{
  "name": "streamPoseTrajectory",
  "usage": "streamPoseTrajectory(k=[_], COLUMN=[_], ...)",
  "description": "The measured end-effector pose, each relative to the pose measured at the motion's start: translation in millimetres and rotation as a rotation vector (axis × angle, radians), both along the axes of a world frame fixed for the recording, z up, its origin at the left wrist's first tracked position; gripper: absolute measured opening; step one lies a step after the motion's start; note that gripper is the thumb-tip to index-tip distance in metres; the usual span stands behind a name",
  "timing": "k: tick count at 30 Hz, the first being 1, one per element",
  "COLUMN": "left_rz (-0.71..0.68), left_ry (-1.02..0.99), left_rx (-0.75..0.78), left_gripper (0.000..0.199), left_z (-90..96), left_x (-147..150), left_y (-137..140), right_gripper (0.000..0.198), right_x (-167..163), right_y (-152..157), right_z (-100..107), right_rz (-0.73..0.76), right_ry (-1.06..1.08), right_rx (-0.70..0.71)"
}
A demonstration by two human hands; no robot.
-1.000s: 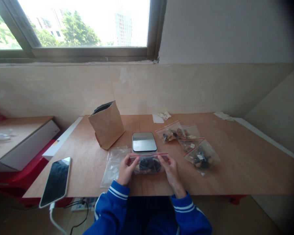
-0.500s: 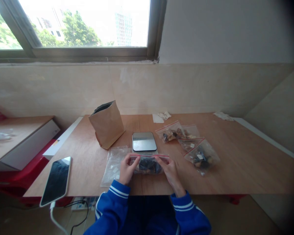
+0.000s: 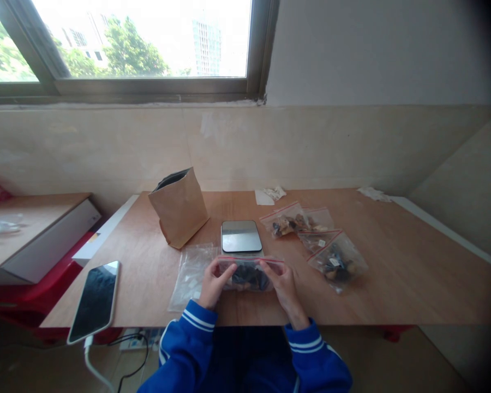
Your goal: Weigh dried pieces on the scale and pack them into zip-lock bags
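Note:
A clear zip bag [image 3: 249, 277] with a red seal strip and dark pieces inside is held near the table's front edge. My left hand [image 3: 213, 281] pinches its top edge at the left, thumb over the strip. At the right end, my right hand [image 3: 281, 281] grips the same edge between thumb and fingers. Just behind the bag lies a kitchen scale [image 3: 241, 237] with a shiny square plate. Beside my left hand, flat clear bags [image 3: 193, 275] rest on the wood.
Filled zip bags [image 3: 337, 263] lie to the right, with another filled bag [image 3: 286, 222] farther back. An open brown paper bag [image 3: 180, 210] stands at back left. A phone [image 3: 95, 300] on a white cable overhangs the left table edge. Crumpled tissue [image 3: 275, 193] lies by the wall.
Both hands keep their pinch on the zip bag's top edge. The bag's upper edge has shifted very slightly; everything else stays in place.

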State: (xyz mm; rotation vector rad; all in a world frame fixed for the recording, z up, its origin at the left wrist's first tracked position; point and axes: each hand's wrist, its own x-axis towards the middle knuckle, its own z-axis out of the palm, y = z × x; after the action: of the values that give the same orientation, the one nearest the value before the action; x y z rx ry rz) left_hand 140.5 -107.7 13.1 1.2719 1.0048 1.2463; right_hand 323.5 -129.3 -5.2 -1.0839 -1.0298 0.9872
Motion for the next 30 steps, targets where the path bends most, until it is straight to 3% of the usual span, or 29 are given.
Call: streamPoseTrajectory(k=[6,19,30], left_rz=[0.033,0.024,-0.021], left_ry=[0.025,0.084,0.020], left_rx=[0.025,0.058,-0.015], left_gripper=[0.025,0.024,0.024], left_z=[-4.0,3.9,6.2], left_x=[1,2,6], left_y=[1,-2,-4], right_gripper=[0.024,0.020,0.022], right_x=[-1,-6,-8], right_y=[0,0,2], right_z=[-1,-1,2], right_rz=[0.134,-0.010,0.129], right_ry=[0.021,-0.136,-0.064], right_rx=[-0.035,0.011,0.002])
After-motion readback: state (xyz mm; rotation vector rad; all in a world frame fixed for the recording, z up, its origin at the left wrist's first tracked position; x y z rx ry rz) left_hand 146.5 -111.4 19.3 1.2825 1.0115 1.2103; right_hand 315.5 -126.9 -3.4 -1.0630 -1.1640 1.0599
